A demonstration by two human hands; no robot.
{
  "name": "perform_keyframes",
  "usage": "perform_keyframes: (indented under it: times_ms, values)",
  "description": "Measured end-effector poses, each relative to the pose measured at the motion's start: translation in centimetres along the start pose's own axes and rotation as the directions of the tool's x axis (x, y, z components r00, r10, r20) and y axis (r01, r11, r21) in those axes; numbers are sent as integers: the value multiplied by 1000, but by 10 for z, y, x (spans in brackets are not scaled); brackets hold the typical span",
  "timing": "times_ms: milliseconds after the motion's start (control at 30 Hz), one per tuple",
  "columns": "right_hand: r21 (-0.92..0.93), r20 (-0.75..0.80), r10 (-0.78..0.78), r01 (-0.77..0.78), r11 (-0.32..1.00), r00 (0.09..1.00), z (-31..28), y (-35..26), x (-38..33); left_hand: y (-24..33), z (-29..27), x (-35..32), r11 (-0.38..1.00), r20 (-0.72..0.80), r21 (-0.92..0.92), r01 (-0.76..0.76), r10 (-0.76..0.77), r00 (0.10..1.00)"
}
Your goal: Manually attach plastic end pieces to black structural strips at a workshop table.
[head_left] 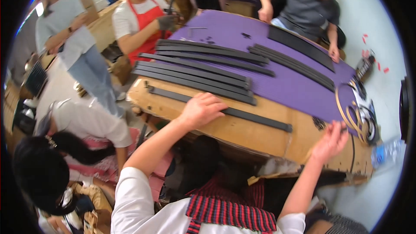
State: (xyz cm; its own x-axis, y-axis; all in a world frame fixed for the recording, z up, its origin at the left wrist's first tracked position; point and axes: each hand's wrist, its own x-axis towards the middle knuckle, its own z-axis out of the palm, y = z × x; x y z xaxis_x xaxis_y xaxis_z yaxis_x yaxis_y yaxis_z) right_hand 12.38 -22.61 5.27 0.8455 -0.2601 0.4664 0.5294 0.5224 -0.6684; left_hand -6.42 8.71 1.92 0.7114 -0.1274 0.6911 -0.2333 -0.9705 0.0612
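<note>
Along the near edge of the table lies a long flat black bar (260, 119), with small fittings at its ends. My left hand (203, 110) rests over its middle, fingers together and closed about it; the thumb side is partly hidden. To the right, my right hand (331, 142) is raised over the cardboard-covered corner of the table, its fingertips pinched on a small dark piece (344, 129) too blurred to name. Several small black parts (318, 123) lie in a heap beside that hand.
More black bars (195, 78) lie stacked on the purple mat (286, 89) beyond. Tape rolls (349, 112), a dark bottle (365, 66) and a clear plastic bottle (386, 152) stand at the right. Co-workers are across the table; another person (86, 123) bends low at my left.
</note>
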Motion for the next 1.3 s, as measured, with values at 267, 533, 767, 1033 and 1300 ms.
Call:
perform_keyframes:
  times_ms: [267,533,767,1033,1300]
  values:
    - [-446,864,158,579,683,479,84,42,-46,8,9,10,1000,-12,-29,1,-2,1000]
    - [-233,973,155,752,617,174,92,61,-54,5,3,2,1000,-8,0,29,-29,1000]
    - [-372,928,228,686,625,295,95,63,-47,2,13,2,999,-55,-45,-22,20,998]
    - [-528,849,378,549,648,370,107,64,-58,0,10,-9,998,-78,-56,40,-44,996]
    - [-537,843,444,429,726,304,102,57,-49,0,13,-7,996,-66,-88,2,-8,998]
